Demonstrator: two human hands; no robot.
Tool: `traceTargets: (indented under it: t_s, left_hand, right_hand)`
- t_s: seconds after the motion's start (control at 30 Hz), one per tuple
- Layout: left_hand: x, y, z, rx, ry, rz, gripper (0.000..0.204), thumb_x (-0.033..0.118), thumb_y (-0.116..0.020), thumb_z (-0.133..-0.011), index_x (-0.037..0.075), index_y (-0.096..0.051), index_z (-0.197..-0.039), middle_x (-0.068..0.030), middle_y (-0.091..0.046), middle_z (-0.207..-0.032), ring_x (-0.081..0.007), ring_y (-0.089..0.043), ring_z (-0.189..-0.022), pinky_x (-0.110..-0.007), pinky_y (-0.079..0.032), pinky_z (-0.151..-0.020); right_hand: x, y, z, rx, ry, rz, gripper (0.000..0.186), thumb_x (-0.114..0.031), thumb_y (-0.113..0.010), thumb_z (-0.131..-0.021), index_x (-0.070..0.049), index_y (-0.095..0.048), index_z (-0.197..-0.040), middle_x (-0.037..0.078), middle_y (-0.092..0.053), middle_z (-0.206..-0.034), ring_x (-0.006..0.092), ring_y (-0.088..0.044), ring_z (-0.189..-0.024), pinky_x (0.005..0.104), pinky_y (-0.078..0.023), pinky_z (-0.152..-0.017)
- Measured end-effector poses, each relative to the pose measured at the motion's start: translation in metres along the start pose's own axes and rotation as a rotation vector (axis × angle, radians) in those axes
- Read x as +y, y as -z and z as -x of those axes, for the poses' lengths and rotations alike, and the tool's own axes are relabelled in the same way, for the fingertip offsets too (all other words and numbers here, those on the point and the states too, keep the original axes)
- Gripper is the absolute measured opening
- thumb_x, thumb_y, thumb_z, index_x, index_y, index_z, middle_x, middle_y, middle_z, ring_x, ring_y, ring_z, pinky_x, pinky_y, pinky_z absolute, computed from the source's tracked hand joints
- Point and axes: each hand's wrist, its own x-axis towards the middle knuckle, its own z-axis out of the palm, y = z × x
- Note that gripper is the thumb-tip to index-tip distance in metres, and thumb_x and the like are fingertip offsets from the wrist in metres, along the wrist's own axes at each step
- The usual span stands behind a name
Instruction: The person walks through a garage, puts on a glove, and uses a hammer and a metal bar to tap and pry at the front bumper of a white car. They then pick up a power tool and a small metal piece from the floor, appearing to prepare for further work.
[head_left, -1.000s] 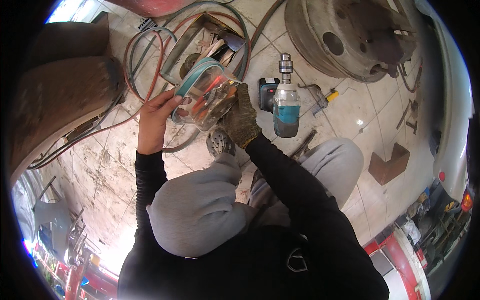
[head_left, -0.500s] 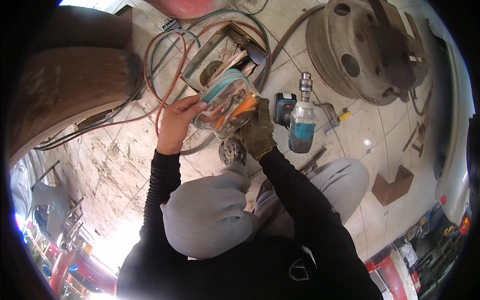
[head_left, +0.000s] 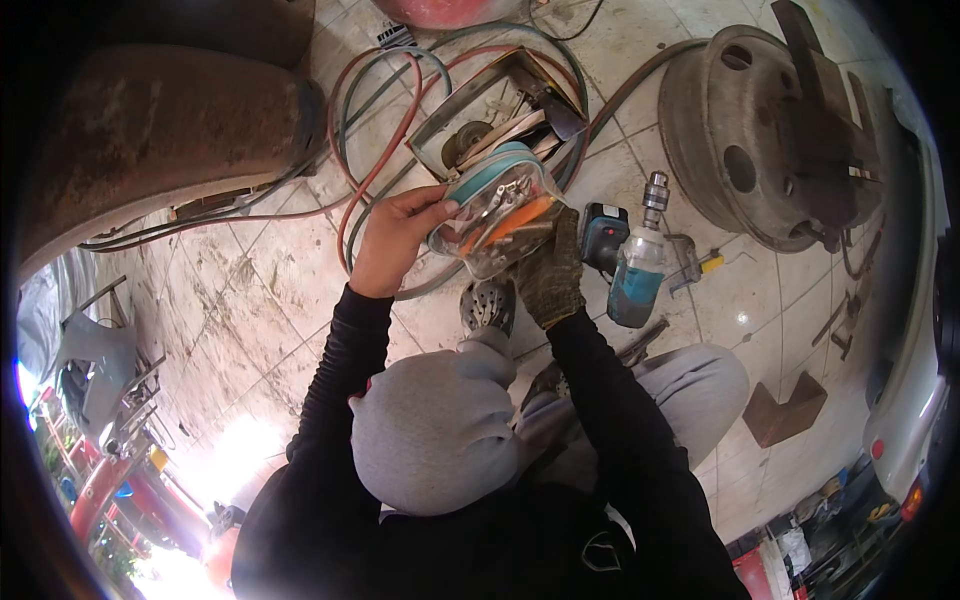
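Observation:
A clear zip pouch with teal trim [head_left: 492,168] is held up in front of me. My bare left hand [head_left: 398,232] grips its left side, thumb over the trim. My right hand [head_left: 552,272], in a dirty work glove, is closed around the lower right edge. Through the plastic show an orange strip-shaped piece [head_left: 520,217] and small metal parts too jumbled to name. Just beyond the pouch sits an open metal box [head_left: 428,142] with a disc [head_left: 468,138] and other odds and ends. Right of the glove, a teal and silver drill [head_left: 637,275] lies by a battery pack [head_left: 603,238].
Red and green hoses [head_left: 405,120] coil around the box. A steel wheel rim [head_left: 690,130] lies at the far right, near a clamp-like tool with yellow [head_left: 711,264]. An angled metal piece [head_left: 785,412] is nearer. A big rusty curved part [head_left: 170,150] fills the far left.
The whole view has shifted, so the floor things appear further right. Both hands keep hold of the pouch, which is tilted slightly differently.

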Motion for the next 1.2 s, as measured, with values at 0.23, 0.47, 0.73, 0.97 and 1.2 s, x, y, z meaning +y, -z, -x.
traceTargets:
  t_s: [0.23,0.47,0.73,0.97,1.2]
  left_hand:
    - [-0.002,0.000,-0.001,-0.011,0.006,0.007,0.035,0.012,-0.070,-0.098,-0.009,-0.068,-0.126,-0.0111,-0.076,-0.104,-0.0141,-0.070,-0.079,-0.027,-0.056,-0.077]
    - [-0.004,-0.004,0.001,-0.015,0.014,-0.023,0.035,0.013,-0.070,-0.098,-0.009,-0.069,-0.126,-0.0117,-0.076,-0.104,-0.0143,-0.071,-0.080,-0.027,-0.056,-0.078]
    - [-0.008,-0.002,0.002,-0.032,0.048,0.034,0.034,0.013,-0.069,-0.099,-0.008,-0.069,-0.126,-0.0116,-0.076,-0.104,-0.0141,-0.071,-0.080,-0.028,-0.056,-0.078]
    - [-0.016,0.001,0.005,-0.021,0.024,0.026,0.032,0.012,-0.068,-0.099,-0.008,-0.070,-0.124,-0.0110,-0.077,-0.102,-0.0134,-0.071,-0.082,-0.027,-0.056,-0.078]
    - [-0.011,0.000,0.005,0.041,0.053,0.068,0.032,0.014,-0.067,-0.100,-0.008,-0.069,-0.124,-0.0118,-0.076,-0.104,-0.0139,-0.071,-0.093,-0.028,-0.058,-0.080]
  right_hand:
    - [0.002,-0.003,0.003,0.099,0.008,-0.011,0.063,-0.060,-0.058,-0.102,-0.014,-0.052,-0.144,0.013,-0.062,-0.136,0.0316,-0.063,-0.122,0.0562,-0.052,-0.103]
    - [0.002,-0.002,0.002,0.017,0.040,-0.003,0.069,-0.063,-0.053,-0.102,-0.015,-0.045,-0.152,0.011,-0.053,-0.148,0.0292,-0.057,-0.131,0.0531,-0.049,-0.108]
    - [0.002,-0.006,0.004,0.093,-0.025,0.008,0.081,-0.071,-0.051,-0.099,-0.017,-0.039,-0.157,0.012,-0.048,-0.154,0.0324,-0.053,-0.136,0.0557,-0.046,-0.111]
    - [0.007,0.002,0.004,0.081,0.008,0.041,0.079,-0.073,-0.051,-0.098,-0.018,-0.041,-0.155,0.012,-0.050,-0.151,0.0310,-0.054,-0.134,0.0552,-0.049,-0.107]
    - [0.005,0.010,0.004,0.099,0.050,0.037,0.067,-0.065,-0.050,-0.103,-0.019,-0.047,-0.151,0.007,-0.055,-0.145,0.0251,-0.056,-0.130,0.0479,-0.048,-0.107]
